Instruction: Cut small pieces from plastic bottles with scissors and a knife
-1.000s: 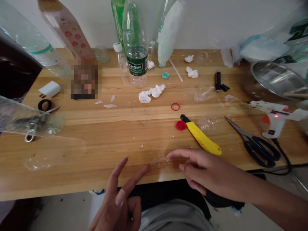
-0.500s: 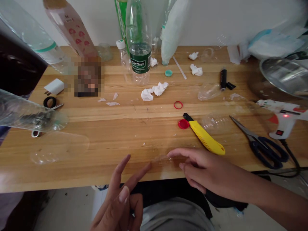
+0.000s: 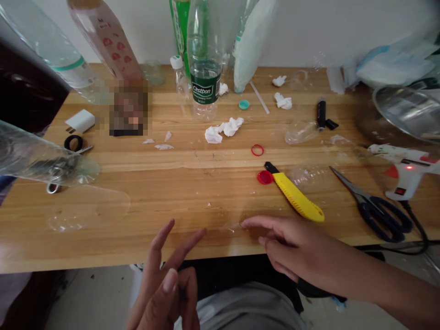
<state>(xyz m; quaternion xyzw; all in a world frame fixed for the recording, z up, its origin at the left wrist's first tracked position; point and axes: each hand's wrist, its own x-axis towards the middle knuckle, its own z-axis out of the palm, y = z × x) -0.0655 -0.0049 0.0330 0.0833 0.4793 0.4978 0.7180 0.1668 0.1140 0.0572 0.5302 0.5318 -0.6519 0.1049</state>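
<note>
Right hand [image 3: 292, 243] palm-down at surface [image 3: 154, 174] edge, index fingertip on small clear plastic piece [image 3: 232, 227], no grip visible, left hand [image 3: 170, 279] empty, raised, two fingers extended toward piece, yellow cutter [image 3: 297, 197] beyond right hand.

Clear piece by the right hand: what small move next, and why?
Probably ease the left hand toward the clear piece, to steady its left side: the right hand has a fingertip at its right end, while the left looks empty and sits short of it.
</note>
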